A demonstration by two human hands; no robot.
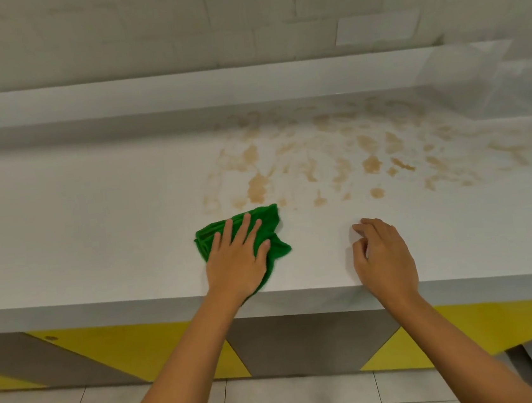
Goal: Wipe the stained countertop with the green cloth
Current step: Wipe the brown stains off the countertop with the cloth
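A crumpled green cloth (269,225) lies on the white countertop (94,221) near its front edge. My left hand (236,259) presses flat on the cloth with straight, spread fingers. My right hand (385,254) rests on the bare counter to the right of the cloth, fingers loosely curled and holding nothing. Brown stains (352,155) spread over the middle and right of the counter, starting just beyond the cloth and reaching the back ledge.
A raised white ledge (212,88) and a tiled wall (172,29) close off the back. Below the front edge are grey and yellow cabinet fronts (142,348) and a tiled floor (296,393).
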